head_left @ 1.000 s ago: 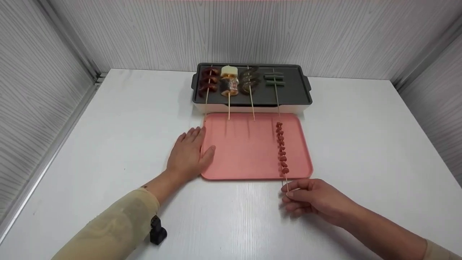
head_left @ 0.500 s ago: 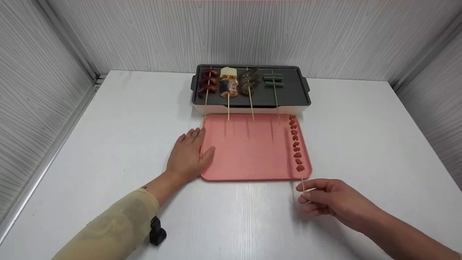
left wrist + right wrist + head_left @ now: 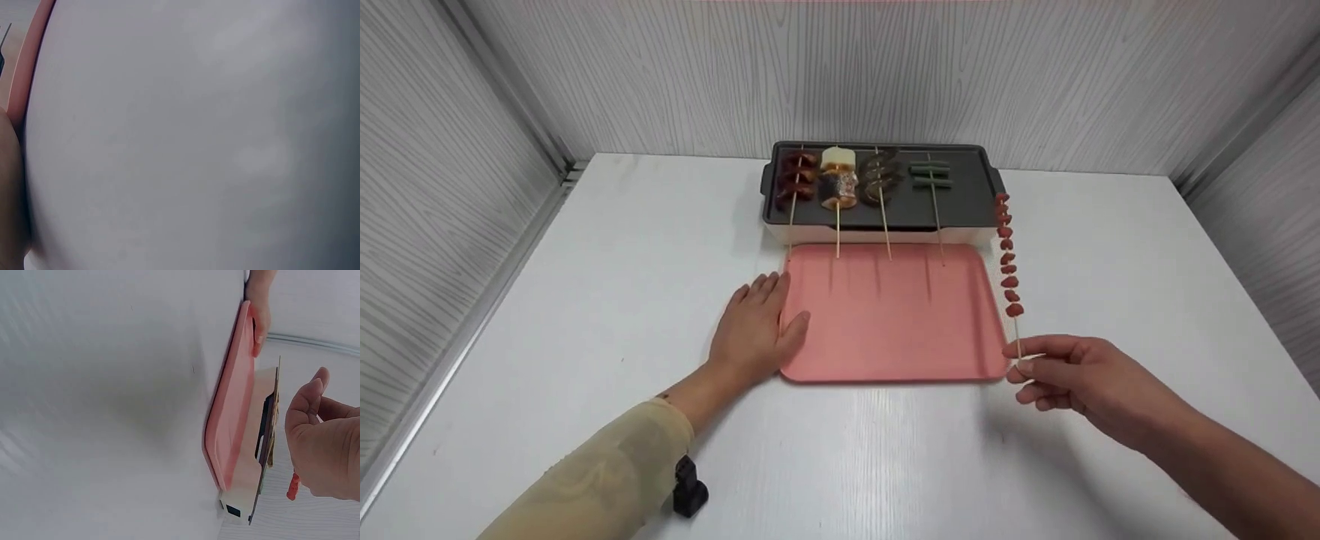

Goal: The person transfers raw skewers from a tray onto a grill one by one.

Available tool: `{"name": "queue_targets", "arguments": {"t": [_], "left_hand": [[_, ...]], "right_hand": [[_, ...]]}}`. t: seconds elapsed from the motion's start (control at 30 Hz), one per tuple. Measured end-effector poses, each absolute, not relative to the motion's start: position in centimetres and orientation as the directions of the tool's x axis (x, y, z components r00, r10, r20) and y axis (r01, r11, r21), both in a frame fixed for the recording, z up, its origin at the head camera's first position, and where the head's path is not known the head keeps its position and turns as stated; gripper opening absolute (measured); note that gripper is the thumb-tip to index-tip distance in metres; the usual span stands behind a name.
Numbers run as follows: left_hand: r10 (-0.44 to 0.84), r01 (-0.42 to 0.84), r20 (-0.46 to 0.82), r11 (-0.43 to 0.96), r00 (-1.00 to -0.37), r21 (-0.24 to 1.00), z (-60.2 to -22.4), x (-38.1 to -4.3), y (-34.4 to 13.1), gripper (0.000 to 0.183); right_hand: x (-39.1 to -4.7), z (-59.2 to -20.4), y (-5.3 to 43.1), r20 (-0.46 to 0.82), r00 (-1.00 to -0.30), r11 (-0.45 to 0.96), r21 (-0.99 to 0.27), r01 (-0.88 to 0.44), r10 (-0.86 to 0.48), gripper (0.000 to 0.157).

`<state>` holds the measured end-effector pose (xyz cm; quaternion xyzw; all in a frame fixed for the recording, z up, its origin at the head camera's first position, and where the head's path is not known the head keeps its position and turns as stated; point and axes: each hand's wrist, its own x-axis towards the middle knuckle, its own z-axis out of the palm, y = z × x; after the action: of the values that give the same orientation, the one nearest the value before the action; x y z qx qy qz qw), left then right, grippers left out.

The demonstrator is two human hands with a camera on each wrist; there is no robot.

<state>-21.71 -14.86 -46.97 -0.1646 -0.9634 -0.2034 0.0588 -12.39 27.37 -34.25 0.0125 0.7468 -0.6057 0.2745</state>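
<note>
Between thumb and fingers, my right hand [image 3: 1080, 375] pinches the bare lower end of a skewer [image 3: 1009, 282] threaded with several small red pieces. It is held raised, just off the tray's right edge, its tip by the griddle's right handle. In the right wrist view only a bit of the red food [image 3: 293, 486] shows past the hand. My left hand [image 3: 751, 326] rests on the left edge of a pink tray [image 3: 885, 330], fingers straight, thumb over the rim. The left wrist view shows mostly white table and a strip of the tray's edge [image 3: 25, 67].
Behind the tray stands a black griddle [image 3: 971, 199] with a light base. Several skewers lie on it: dark red slices [image 3: 797, 177], a white and browned piece [image 3: 838, 187], dark curled slices [image 3: 879, 178], green sticks [image 3: 931, 182]. Their handles overhang the tray. Grained panels enclose the table.
My right hand has carried the red skewer rightward from over the tray to past its right edge, then forward and up. The left hand has stayed on the tray.
</note>
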Motion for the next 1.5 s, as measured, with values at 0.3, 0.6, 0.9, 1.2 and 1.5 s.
{"name": "queue_targets", "arguments": {"t": [0.3, 0.6, 0.9, 1.2, 1.5], "left_hand": [[0.291, 0.343, 0.192, 0.863, -0.937, 0.371, -47.0, -21.8, -14.9, 0.076], [0.290, 0.343, 0.191, 0.858, -0.938, 0.382, -47.0, -21.7, -14.8, 0.076], [0.287, 0.341, 0.191, 0.858, -0.939, 0.384, -47.1, -21.7, -14.8, 0.076], [0.281, 0.337, 0.196, 0.856, -0.940, 0.392, -47.1, -21.6, -14.8, 0.076], [0.281, 0.331, 0.181, 0.861, -0.942, 0.386, -47.0, -21.6, -14.8, 0.076]], "right_hand": [[-18.2, -32.3, 27.7, -0.389, -0.894, 0.269, -0.906, 0.327, -0.224, 0.038], [-23.3, -32.6, 27.1, -0.373, -0.902, 0.200, -0.921, 0.333, -0.216, 0.033], [-26.4, -34.0, 26.3, -0.367, -0.903, 0.166, -0.927, 0.336, -0.222, 0.052], [-27.8, -35.1, 25.9, -0.400, -0.890, 0.054, -0.916, 0.398, -0.218, 0.049], [-28.3, -35.8, 25.4, -0.416, -0.888, 0.101, -0.909, 0.404, -0.194, 0.050]]}}
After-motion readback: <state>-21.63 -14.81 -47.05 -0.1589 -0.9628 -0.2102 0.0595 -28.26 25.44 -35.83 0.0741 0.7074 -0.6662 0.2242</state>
